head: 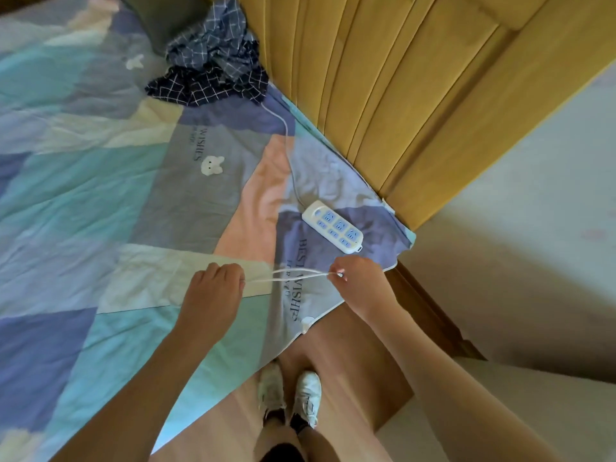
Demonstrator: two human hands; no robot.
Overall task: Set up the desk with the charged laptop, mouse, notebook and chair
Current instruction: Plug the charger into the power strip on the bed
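We hold the white charger cable [293,276] stretched between both hands, left hand [213,288] and right hand [358,278] each pinching it above the bed's [100,195] near corner (no laptop in view), and slack loops could tangle or snag the power strip [332,227].

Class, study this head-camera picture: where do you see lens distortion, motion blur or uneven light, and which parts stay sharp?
Head view: wide-angle bending curves the yellow headboard and stretches both forearms at the edges; the right forearm and the floor look smeared, while the power strip and the white cable between left hand and right hand stay fairly sharp; light is soft, brighter at right.
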